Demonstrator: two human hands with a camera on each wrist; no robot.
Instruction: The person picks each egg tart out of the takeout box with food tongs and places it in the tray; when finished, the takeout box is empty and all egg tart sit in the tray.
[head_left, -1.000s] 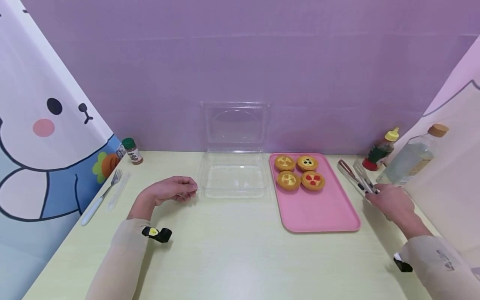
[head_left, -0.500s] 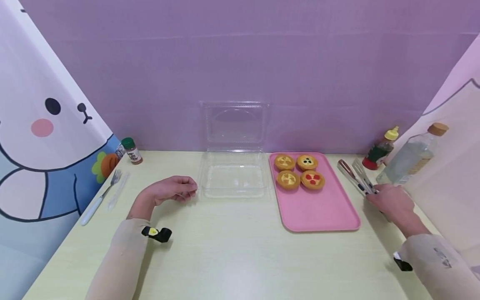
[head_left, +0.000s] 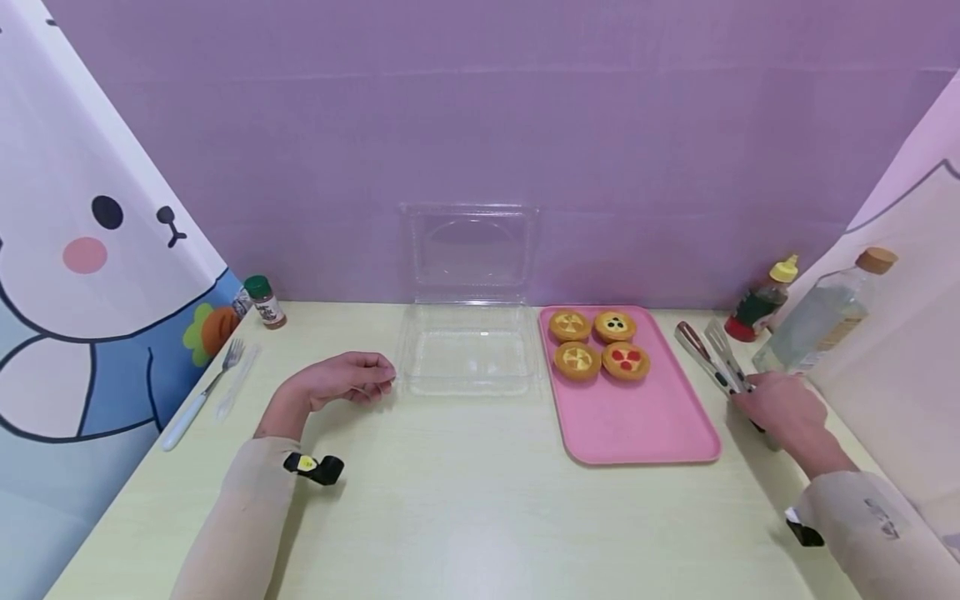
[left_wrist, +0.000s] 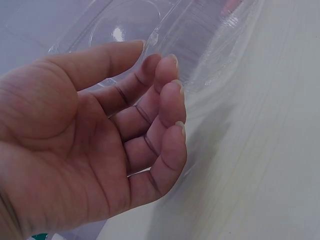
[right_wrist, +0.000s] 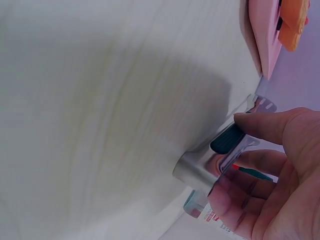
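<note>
On the right, my right hand (head_left: 783,408) grips a pair of metal tongs (head_left: 716,358) beside the pink tray. Close up in the right wrist view, the thumb presses a dark pad on the tongs (right_wrist: 200,170) and the fingers curl under their bent end. My left hand (head_left: 341,379) lies palm inward, fingers loosely bent, at the left edge of a clear hinged plastic box (head_left: 472,385) with its lid raised. Thumb and index fingertip stand slightly apart in the left wrist view; whether they touch the box (left_wrist: 220,55) is unclear. Several small tarts (head_left: 578,362) sit on the pink tray (head_left: 637,433).
A squeeze bottle with a yellow cap (head_left: 761,300) and a clear corked bottle (head_left: 828,312) stand at the right back. A green-lidded spice jar (head_left: 265,302), a fork (head_left: 198,404) and a clear plastic utensil (head_left: 236,383) are at left. A purple backdrop (head_left: 480,125) borders the table.
My right hand tilts very slightly with the tongs in it. My left hand, the box, the tray and the tarts stay where they were.
</note>
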